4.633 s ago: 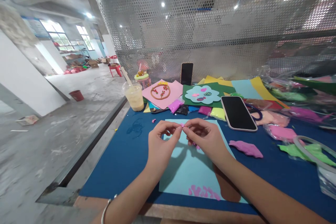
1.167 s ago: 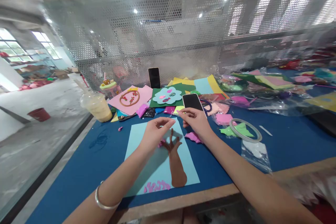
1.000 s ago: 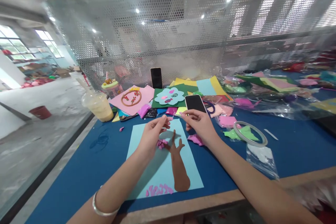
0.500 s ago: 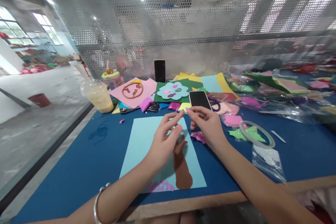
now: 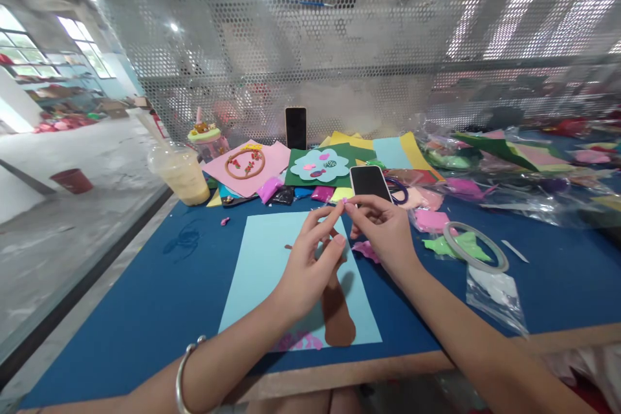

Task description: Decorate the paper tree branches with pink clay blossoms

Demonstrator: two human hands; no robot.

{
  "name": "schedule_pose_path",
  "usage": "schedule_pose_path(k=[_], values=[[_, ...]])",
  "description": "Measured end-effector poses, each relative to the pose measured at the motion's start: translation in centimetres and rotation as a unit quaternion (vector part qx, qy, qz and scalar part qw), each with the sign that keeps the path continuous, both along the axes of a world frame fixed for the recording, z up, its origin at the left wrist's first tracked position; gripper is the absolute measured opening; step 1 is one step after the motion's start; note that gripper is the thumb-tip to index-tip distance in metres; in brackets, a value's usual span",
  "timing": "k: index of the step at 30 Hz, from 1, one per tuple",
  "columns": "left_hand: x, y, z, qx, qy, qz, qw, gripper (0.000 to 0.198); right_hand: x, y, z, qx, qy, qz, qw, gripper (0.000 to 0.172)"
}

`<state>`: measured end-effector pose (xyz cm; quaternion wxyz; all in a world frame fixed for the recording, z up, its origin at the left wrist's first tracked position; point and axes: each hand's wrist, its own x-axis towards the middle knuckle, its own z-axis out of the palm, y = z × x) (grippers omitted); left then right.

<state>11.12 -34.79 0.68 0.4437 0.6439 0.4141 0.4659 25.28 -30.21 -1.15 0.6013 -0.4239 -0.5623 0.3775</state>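
Observation:
Both my hands meet above a light blue paper sheet (image 5: 264,272) that carries a brown tree trunk shape (image 5: 337,317) and small pink pieces (image 5: 298,340) at its near edge. My left hand (image 5: 310,265) and my right hand (image 5: 383,229) pinch a tiny bit of pink clay (image 5: 345,204) between their fingertips. A lump of pink clay (image 5: 365,250) lies on the blue mat (image 5: 145,310) just under my right hand.
A phone (image 5: 369,182) lies behind my hands and another phone (image 5: 295,128) leans on the mesh screen. A plastic drink cup (image 5: 180,173), craft sheets (image 5: 317,166), clay packets (image 5: 270,190), a tape ring (image 5: 475,255) and plastic bags (image 5: 497,297) surround the sheet.
The view has swung from the left side of the table to face the mesh screen. My hands stay together pinching pink clay, now slightly further over the tree shape.

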Motion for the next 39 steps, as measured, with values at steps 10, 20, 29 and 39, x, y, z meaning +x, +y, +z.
schedule_pose_path(k=[10, 20, 29, 39], values=[[0.03, -0.22, -0.04, -0.002, -0.012, 0.002, 1.000, 0.046, 0.05, -0.02, -0.31, 0.033, -0.038, 0.001, 0.999, 0.024], [0.05, -0.14, -0.03, -0.013, -0.038, -0.002, 0.999, 0.045, -0.07, -0.47, 0.09, 0.093, -0.097, -0.073, 0.988, 0.015], [-0.29, 0.20, -0.14, -0.025, -0.037, 0.085, 0.995, 0.031, -0.16, -0.59, 0.23, 0.108, -0.101, -0.065, 0.987, 0.010], [-0.17, 0.28, -0.03, -0.052, -0.119, 0.074, 0.989, 0.029, -0.07, -0.40, -0.07, 0.122, -0.102, -0.065, 0.985, 0.008]])
